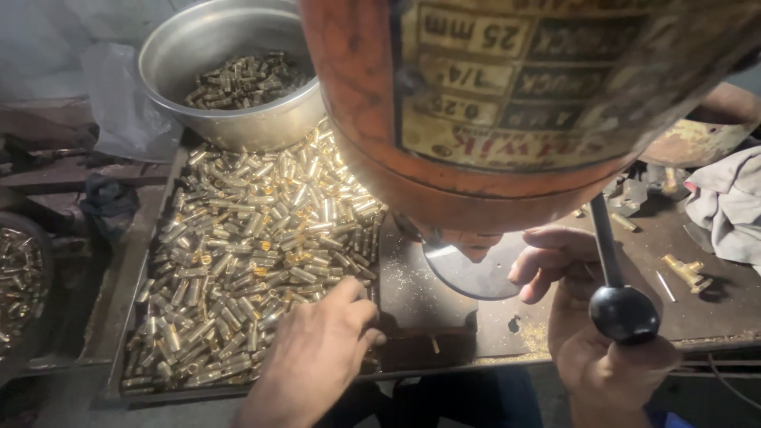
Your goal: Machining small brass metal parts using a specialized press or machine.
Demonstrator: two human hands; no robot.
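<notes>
My left hand [317, 353] reaches down onto the near right edge of a heap of small brass tubes [254, 238] in a flat metal tray [119, 317]. Its fingertips curl into the pieces and are hidden. My right hand [555, 257] lies with curled fingers beside a round shiny plate [468, 273] under the orange machine head [491, 103]. What its fingers hold is hidden. The machine's lever, ending in a black ball knob [624, 313], hangs just over my right wrist.
A steel bowl [198, 47] with darker brass pieces stands at the back of the tray. Another dish of brass pieces [16, 277] is at the left edge. A grey cloth [729, 206] and a brass fitting [686, 271] lie on the dark bench at right.
</notes>
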